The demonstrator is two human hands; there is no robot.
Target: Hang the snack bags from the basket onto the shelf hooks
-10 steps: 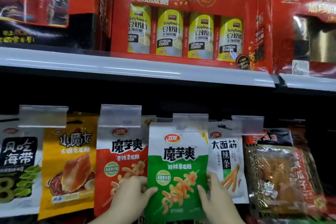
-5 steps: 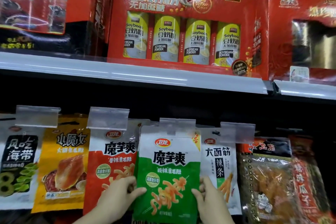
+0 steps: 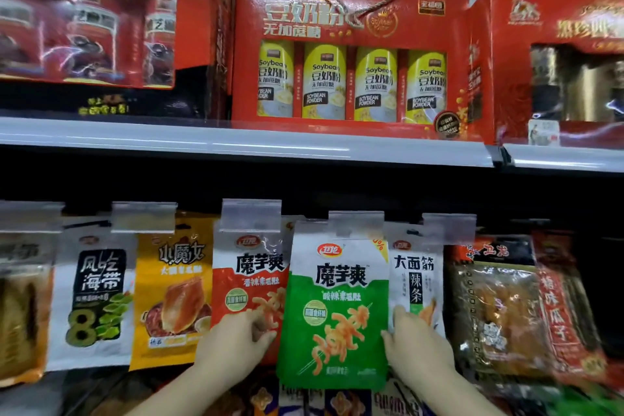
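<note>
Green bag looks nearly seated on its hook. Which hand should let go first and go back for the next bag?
Probably the left hand: it only touches the green bag at its left edge and overlaps the red bag. The right hand holds the bag's right edge and can steady it.

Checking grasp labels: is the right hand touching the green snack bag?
Touching. The head view shows the right hand with fingers against the green snack bag's right edge.

Both forearms rise from the bottom of the frame. The left hand (image 3: 236, 338) and right hand (image 3: 413, 344) curl fingers inward, thumbs facing each other.
</note>
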